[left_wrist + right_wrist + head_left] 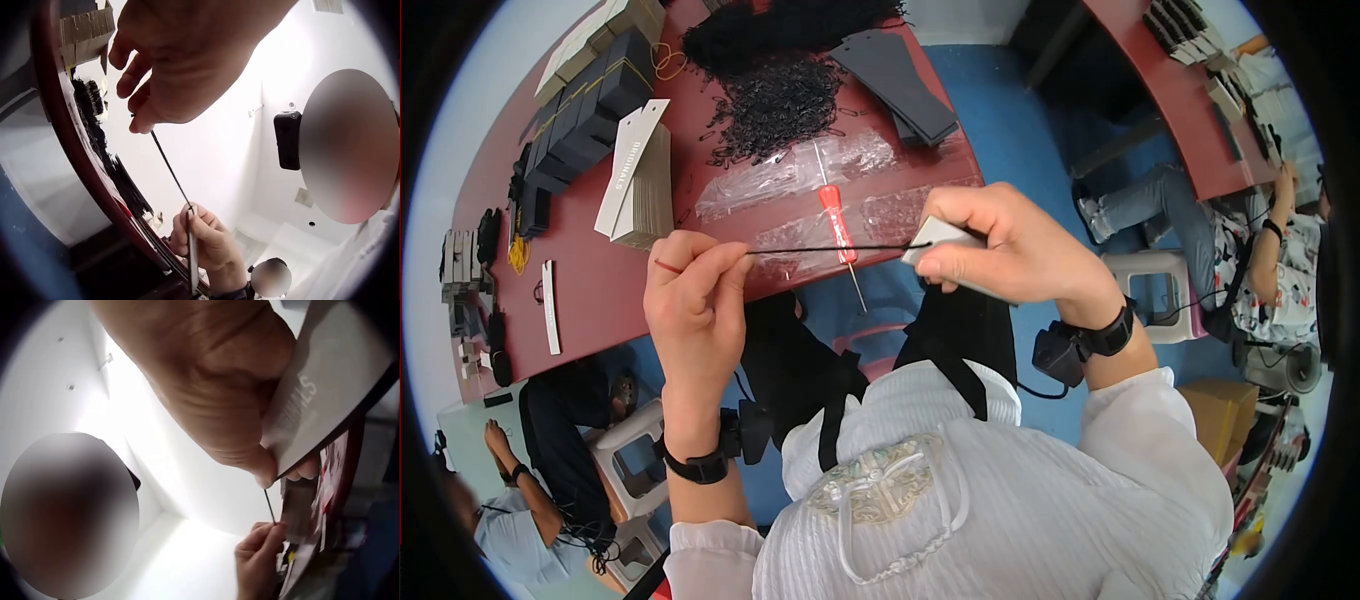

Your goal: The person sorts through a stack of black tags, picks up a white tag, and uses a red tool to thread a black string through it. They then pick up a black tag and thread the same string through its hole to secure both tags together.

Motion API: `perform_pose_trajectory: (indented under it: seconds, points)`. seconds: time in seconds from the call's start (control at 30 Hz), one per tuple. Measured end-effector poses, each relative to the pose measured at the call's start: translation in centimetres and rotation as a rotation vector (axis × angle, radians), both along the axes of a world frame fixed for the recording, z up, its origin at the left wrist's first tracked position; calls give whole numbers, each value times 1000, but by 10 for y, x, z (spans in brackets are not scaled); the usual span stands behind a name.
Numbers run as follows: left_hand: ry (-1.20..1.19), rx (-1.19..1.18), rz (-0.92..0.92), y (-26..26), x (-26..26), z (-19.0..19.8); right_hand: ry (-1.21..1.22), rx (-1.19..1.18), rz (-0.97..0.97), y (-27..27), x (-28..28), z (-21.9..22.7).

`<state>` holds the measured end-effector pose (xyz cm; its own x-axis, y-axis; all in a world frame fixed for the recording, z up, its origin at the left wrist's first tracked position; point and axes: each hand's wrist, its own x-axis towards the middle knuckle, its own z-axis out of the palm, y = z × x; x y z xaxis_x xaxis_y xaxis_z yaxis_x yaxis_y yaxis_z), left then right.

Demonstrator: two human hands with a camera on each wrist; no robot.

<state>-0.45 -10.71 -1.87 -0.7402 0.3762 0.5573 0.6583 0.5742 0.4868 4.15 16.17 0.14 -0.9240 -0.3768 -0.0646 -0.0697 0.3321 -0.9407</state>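
Note:
My left hand [695, 305] pinches one end of a thin black cord [820, 248] between thumb and forefinger. The cord runs taut and nearly level to a hang tag [948, 240] in my right hand [1025, 245]. That hand grips the grey tag between thumb and fingers, right where the cord meets its end. White lettering shows on the tag [325, 387] in the right wrist view. Below the cord, a red-handled tool with a thin metal shaft [833, 212] lies on clear plastic at the table's near edge.
On the red table [600, 310] stand a stack of grey tags [645, 190] and banded dark stacks [595, 110]. Behind lie a heap of small black clips [770, 110], black cords [790, 35] and dark cards [895, 85]. People sit at both sides.

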Motion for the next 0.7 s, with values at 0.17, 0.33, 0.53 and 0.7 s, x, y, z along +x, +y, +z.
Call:
perform_pose_trajectory:
  seconds: [0.17, 0.33, 0.53, 0.7]
  points:
    - [-100, 80, 59, -12, 8, -6, -487, -400, 65, -15, 9, -3]
    - [-166, 148, 91, -20, 13, 3, -551, -558, 116, -43, 10, 3]
    - [-618, 562, -2, -31, 48, 6, -503, -639, 59, -75, 0, 12]
    - [-1121, 861, -363, -14, 79, -2, -626, -872, 21, -92, -4, 5]
